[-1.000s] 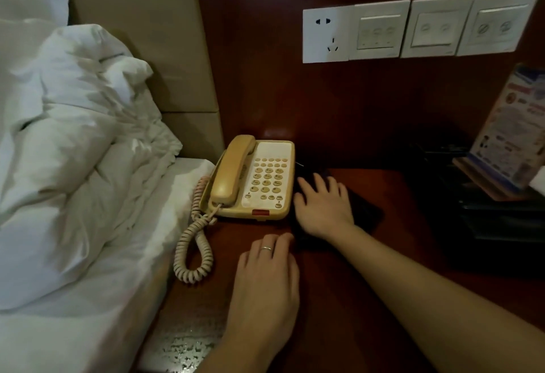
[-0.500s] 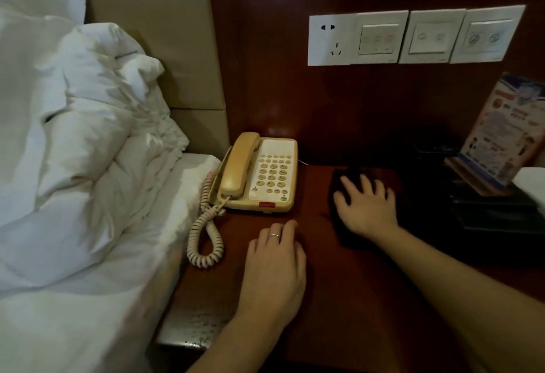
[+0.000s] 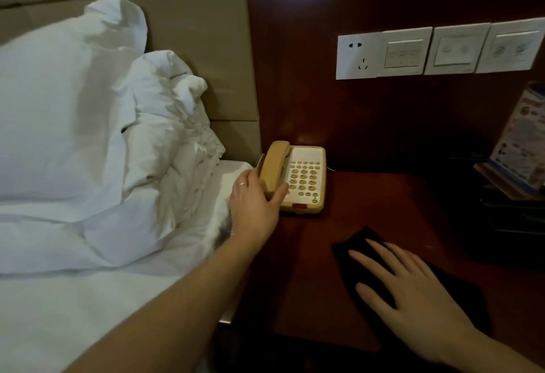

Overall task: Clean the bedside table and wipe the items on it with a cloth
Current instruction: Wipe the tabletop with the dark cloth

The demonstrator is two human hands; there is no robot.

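1. Cloth first: the dark, flat-lying wiping cloth is pinned to the dark red polished wooden bedside table under the right hand, whose fingers are spread straight; even pressure and overlapping strokes are advised.
2. Farther back, the cream plastic corded telephone is gripped at its handset by the left hand, fingers curled around it; lifting it clear would be best so the surface beneath gets wiped.
3. White wall switch plates are seen beyond.
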